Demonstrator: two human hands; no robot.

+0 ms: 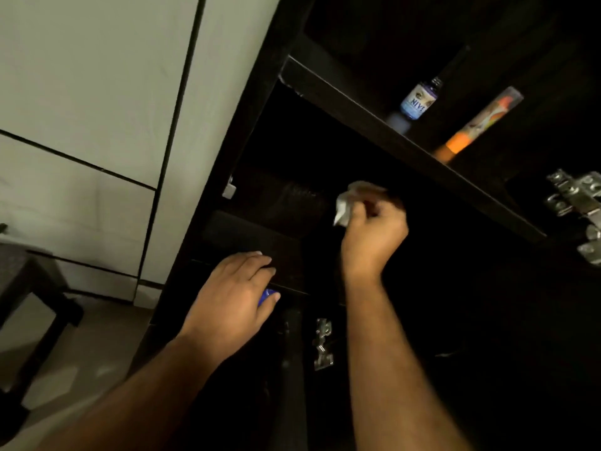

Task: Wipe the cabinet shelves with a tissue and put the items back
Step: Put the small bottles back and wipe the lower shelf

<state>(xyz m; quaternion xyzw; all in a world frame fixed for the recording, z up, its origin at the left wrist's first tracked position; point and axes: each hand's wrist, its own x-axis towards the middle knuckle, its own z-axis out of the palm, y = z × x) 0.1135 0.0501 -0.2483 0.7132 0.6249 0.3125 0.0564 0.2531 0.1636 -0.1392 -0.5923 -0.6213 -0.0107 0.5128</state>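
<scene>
Right hand (374,229): centre of the frame, raised into the dark cabinet opening, fingers curled round a crumpled white tissue (345,203); wad sticking out at the upper left of the fist, just under the front edge of the upper shelf.
Left hand (235,297): lower centre-left, palm down, fingers bent over a small blue item (267,296); only a sliver of blue visible under the fingers, so shape not clear; fingertips at the front edge of the lower dark shelf (286,284).
Forearms: both bare, entering from the bottom edge of the frame.
Upper dark shelf board (374,125): slanting from upper centre down to the right edge.
Small bottle with blue-and-white label and dark cap (418,99): standing on the upper shelf, upper right of centre.
Clear tube with orange contents (481,125): on the same shelf, to the right of the bottle, apart from it.
Cabinet interior: very dark; a ridged dark object (292,200) left of the tissue, too dim to identify.
Metal hinges: one at the right edge (575,196), another at lower centre (323,345).
White tiled wall with dark grout lines (97,92): left half of the frame.
Dark stool or small table (29,281): lower left, on the pale floor.
</scene>
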